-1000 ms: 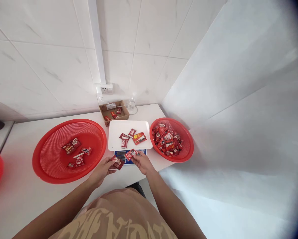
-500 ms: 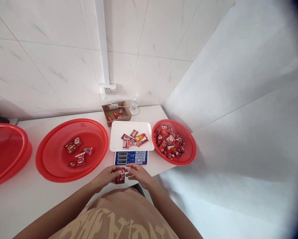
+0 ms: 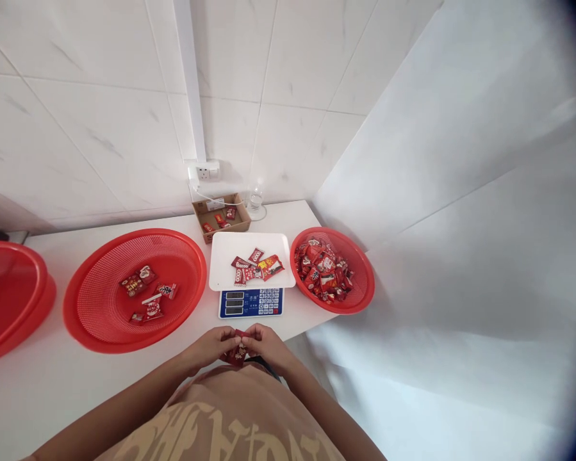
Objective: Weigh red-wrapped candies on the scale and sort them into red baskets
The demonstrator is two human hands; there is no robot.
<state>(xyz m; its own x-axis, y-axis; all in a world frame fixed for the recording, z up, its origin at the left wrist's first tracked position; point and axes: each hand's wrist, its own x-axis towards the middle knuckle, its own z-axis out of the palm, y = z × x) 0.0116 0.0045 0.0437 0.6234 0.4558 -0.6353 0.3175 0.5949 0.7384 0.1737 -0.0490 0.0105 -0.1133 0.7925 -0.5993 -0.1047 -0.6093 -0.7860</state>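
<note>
Both my hands meet at the table's near edge, pinching one small dark red snack packet between them. My left hand grips its left side and my right hand its right side. Just beyond them stands a digital scale with a blue keypad; several red packets lie on its white tray. A large red mesh basket to the left holds several packets. A smaller red basket to the right is heaped with packets.
A cardboard box with a few packets sits against the tiled wall, beside a clear glass and a wall socket. Another red basket shows at the far left. A white panel closes the right side.
My right hand put its packet on the scale tray and came back. Both hands drew toward my body and now pinch the dark red packet together.
</note>
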